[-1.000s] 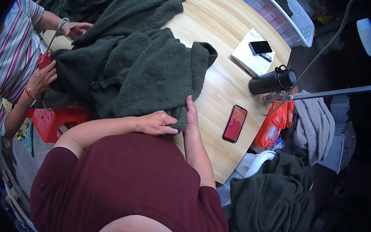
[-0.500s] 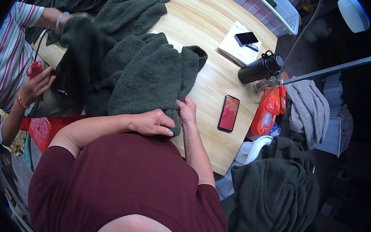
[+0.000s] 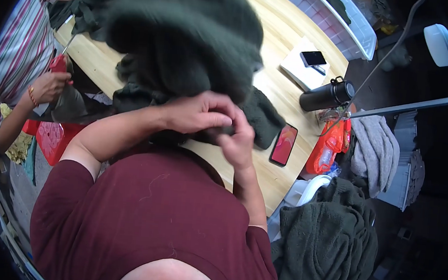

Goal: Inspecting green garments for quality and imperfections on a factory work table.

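A large dark green towel (image 3: 184,37) is lifted off the wooden table (image 3: 279,178) and fills the upper middle of the view. My left hand (image 3: 197,114) grips its near edge with fingers curled around the cloth. My right hand (image 3: 239,144) holds the same edge just beside it, the two hands touching. Part of the towel still trails on the table at the right.
A person in a striped shirt (image 3: 15,50) works at the left, their hand (image 3: 49,87) on dark cloth. On the table lie a phone (image 3: 284,143), a black flask (image 3: 326,95) and a white box (image 3: 306,70). More green towels (image 3: 326,248) are piled at lower right, and a white basket (image 3: 343,23) sits beyond the table.
Both my hands closed on the towel's near edge and raised it off the table toward me; earlier it lay flat under my palms. The other person's cloth moved up too.
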Tool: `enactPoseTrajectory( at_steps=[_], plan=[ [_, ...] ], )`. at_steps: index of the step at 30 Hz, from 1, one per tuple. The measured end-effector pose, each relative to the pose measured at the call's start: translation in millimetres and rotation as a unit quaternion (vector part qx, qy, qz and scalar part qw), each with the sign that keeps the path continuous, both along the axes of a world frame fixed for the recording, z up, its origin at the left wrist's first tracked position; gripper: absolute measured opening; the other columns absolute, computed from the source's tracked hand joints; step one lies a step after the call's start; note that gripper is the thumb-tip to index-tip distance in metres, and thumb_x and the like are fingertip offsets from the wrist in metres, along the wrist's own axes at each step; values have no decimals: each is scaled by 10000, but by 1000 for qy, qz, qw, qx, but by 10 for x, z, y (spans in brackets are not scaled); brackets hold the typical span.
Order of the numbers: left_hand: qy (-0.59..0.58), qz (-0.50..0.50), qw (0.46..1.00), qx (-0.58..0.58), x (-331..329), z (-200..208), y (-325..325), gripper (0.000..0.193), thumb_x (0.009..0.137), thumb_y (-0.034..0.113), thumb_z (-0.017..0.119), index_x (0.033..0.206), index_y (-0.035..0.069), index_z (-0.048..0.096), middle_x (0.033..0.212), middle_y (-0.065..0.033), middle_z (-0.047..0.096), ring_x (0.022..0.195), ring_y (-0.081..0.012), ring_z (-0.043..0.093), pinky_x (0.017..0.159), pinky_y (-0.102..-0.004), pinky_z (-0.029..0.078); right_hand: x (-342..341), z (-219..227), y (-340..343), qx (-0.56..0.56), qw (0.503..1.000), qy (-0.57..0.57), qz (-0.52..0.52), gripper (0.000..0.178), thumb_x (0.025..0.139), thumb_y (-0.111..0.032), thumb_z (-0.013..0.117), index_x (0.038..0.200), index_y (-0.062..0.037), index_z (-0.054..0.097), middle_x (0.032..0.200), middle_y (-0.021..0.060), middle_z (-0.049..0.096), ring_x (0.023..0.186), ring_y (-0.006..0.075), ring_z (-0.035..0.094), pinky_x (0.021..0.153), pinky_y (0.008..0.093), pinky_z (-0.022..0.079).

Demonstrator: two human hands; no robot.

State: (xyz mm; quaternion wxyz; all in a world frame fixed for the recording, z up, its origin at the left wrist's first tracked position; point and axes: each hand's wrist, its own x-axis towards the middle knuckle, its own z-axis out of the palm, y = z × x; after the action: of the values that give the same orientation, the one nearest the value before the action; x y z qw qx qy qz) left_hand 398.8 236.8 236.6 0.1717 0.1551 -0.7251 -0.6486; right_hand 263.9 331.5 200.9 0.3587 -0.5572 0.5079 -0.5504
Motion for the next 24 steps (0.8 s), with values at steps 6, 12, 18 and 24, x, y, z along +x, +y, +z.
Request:
enactPoseTrajectory(
  at_steps=[6,12,18,24],
  plan=[
    [-121,284,921,-238,450,-751,-593,315,736,181,624,988,2,563,935,-131,574,857,-253,567,760,-320,450,-380,-296,179,-2,971,-218,-94,212,741,80,457,898,37,592,815,82,612,725,143,591,677,250,476],
    [-65,262,903,-335,531,-761,35,412,686,109,672,1040,-28,511,970,-174,539,867,-294,548,762,-336,443,-413,-476,165,40,861,-473,-185,198,797,40,419,939,34,557,865,119,605,789,200,587,741,307,487],
    [-41,276,822,-497,988,-1214,173,529,618,91,710,1066,2,444,954,-185,519,832,-345,541,691,-368,465,-674,-491,230,53,773,-619,-132,336,893,-231,355,1056,9,524,1134,169,537,1080,311,487,956,452,357],
    [-140,193,820,-521,1142,-1315,212,420,618,74,643,1010,23,501,938,-157,522,897,-324,518,750,-391,439,-772,-444,311,16,697,-715,-49,377,900,-266,326,1069,9,519,1154,173,524,1109,333,455,974,511,310]
  ],
)
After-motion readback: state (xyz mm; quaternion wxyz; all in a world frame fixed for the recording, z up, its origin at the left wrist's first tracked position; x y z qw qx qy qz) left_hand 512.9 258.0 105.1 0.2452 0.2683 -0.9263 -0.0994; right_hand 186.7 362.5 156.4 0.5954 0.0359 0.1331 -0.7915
